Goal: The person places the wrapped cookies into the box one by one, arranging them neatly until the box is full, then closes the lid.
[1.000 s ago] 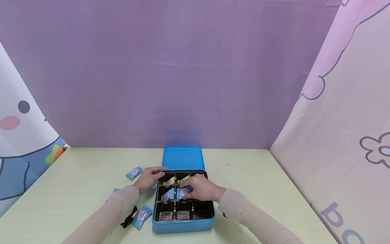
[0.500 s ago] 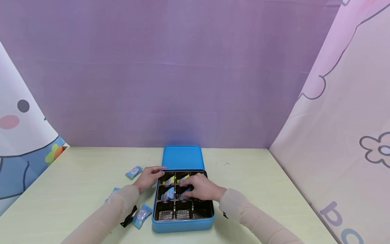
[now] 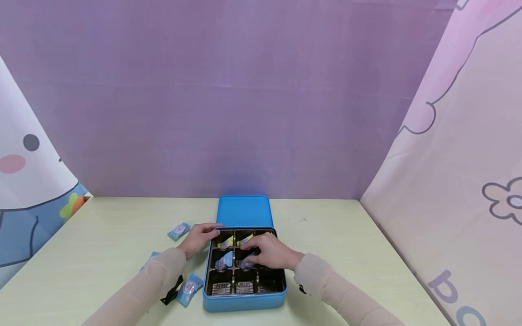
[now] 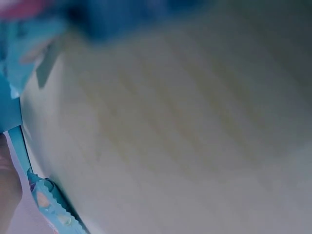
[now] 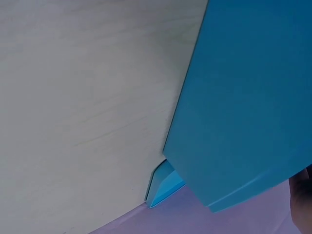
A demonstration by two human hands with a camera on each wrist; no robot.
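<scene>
My left hand [image 3: 197, 237] is at the back left corner of a blue box [image 3: 244, 304], thumb over the rim and fingers along the outside. The box has a dark divided tray inside. My right hand [image 3: 271, 250] reaches into the middle compartment and holds a small blue wrapped candy [image 3: 246, 262] low in it, partly hidden by the fingers. Another blue candy [image 3: 224, 261] lies in the compartment to its left. Behind these are two yellow candies [image 3: 225, 242]. The right wrist view shows the box's blue side wall [image 5: 243, 97] with the hand's edge at far right.
A blue lid [image 3: 244, 212] lies behind the box. Loose blue candies are on the table left of it: one [image 3: 179, 231] beyond my left hand, one [image 3: 151, 258] partly under the sleeve, one [image 3: 189, 290] beside the box. A purple backdrop [image 3: 228, 113] stands behind.
My right hand's candy has sunk deeper into the middle compartment since a second ago. Over the last half second both hands have stayed in place.
</scene>
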